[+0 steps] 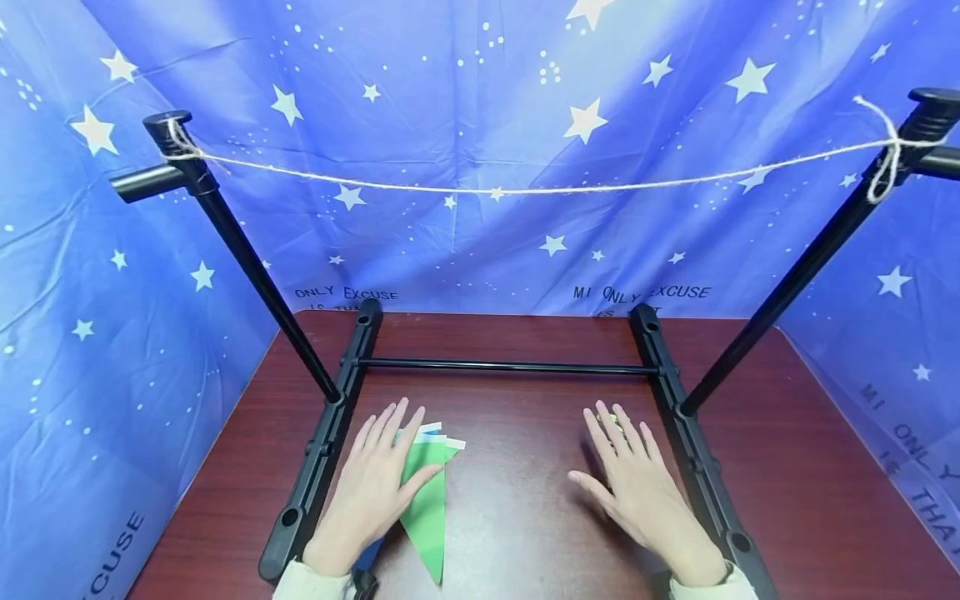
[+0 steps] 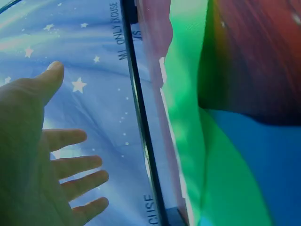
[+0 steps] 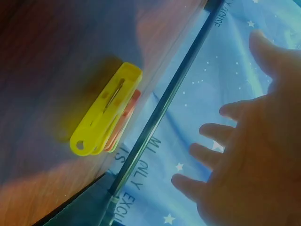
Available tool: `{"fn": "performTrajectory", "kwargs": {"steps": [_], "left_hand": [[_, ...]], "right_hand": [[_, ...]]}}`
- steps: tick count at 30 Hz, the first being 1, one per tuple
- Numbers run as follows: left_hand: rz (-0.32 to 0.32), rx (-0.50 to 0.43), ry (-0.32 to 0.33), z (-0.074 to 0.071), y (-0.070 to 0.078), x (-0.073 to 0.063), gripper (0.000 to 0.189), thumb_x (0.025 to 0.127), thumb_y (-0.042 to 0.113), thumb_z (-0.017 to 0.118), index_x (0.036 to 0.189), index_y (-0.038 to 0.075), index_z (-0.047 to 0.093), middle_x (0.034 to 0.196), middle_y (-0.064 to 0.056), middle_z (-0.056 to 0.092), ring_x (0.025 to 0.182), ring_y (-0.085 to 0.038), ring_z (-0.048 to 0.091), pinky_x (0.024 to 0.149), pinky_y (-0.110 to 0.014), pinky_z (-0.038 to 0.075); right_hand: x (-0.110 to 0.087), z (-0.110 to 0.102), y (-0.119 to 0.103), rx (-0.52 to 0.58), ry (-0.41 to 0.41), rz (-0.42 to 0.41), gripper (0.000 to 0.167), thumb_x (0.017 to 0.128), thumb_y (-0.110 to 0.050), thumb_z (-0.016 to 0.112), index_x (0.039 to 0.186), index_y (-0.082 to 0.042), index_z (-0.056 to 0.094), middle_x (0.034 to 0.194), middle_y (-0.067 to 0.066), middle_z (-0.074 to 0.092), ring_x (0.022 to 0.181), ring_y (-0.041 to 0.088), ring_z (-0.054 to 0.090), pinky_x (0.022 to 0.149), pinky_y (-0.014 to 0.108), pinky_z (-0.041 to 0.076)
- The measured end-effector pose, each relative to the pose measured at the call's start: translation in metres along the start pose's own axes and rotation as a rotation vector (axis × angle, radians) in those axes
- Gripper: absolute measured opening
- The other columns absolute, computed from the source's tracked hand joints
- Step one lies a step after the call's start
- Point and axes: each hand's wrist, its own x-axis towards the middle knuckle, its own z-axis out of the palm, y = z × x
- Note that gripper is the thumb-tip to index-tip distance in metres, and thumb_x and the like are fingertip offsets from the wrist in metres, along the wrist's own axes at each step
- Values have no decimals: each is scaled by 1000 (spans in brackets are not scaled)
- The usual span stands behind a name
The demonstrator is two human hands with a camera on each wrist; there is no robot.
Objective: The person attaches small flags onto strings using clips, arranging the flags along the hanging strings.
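My left hand (image 1: 378, 483), fingers spread, is over the left part of a small stack of pennants, covering some of them. On top is a green triangular pennant (image 1: 429, 508) with a white upper edge; blue shows beneath it. The left wrist view has the green pennant (image 2: 186, 117) and a blue one (image 2: 273, 160) close up. My right hand (image 1: 633, 492), palm down with straight fingers, is above some clothespins. In the right wrist view a yellow clothespin (image 3: 107, 110) lies with an orange one (image 3: 123, 120) behind it. Neither hand grips anything.
A black frame stands on the reddish-brown table (image 1: 517, 417), with a left post (image 1: 258, 267), a right post (image 1: 802, 267) and a low crossbar (image 1: 510, 367). White string (image 1: 495, 191) is tied between the post tops. A blue star-patterned curtain (image 1: 465, 100) surrounds the table.
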Motion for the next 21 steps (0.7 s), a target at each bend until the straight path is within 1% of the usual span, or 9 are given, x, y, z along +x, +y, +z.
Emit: {"fn": "performTrajectory", "kwargs": {"steps": [2,4,9,13,15,17,19,21], "left_hand": [[4,-22,29,1,-2,1,74,91,52,65,148,9,46,150,-18,46,137,-35,44,113,-53,33],[-4,-48,51,2,-4,1,73,91,51,67,146,8,48,146,-16,50,134,-34,47,110,-53,36],[-53,-115,79,3,-10,1,67,89,50,70,140,11,53,137,-10,57,128,-29,52,107,-50,39],[-46,-144,125,6,-16,1,55,87,45,74,129,12,62,121,-4,64,113,-24,60,98,-45,46],[-40,-146,146,9,-18,2,49,86,42,76,123,12,65,114,-2,66,106,-23,62,92,-43,48],[-37,-154,159,12,-21,1,46,84,40,78,119,12,66,110,-1,67,102,-22,62,88,-42,49],[-47,-175,159,14,-24,1,45,83,39,79,118,13,67,109,-1,67,100,-21,63,87,-42,49],[-62,-202,155,15,-27,1,44,83,38,80,117,13,68,108,-1,68,99,-21,63,86,-43,50]], "right_hand": [[0,-1,1,18,2,-10,82,94,-53,59,156,-8,29,159,16,31,148,38,25,114,61,22],[-1,-2,3,29,7,-23,83,94,-53,60,156,-7,29,159,17,32,147,38,27,113,61,24],[-2,-3,8,53,21,-58,80,93,-50,63,153,-5,35,154,19,39,141,38,37,110,58,30],[-3,-5,9,72,8,-59,75,92,-48,66,148,-3,42,150,18,44,137,36,44,108,55,34],[-4,-6,9,84,-10,-41,73,92,-47,67,146,-4,46,148,17,47,134,36,46,107,56,37],[-4,-7,10,98,-44,1,72,91,-49,67,145,-5,48,145,16,50,131,36,49,104,57,40],[-4,-8,12,113,-72,40,72,90,-50,68,144,-6,49,141,16,54,127,36,52,101,58,42],[-3,-9,15,126,-83,70,72,89,-50,69,144,-7,49,134,14,58,122,34,55,98,57,45]]}}
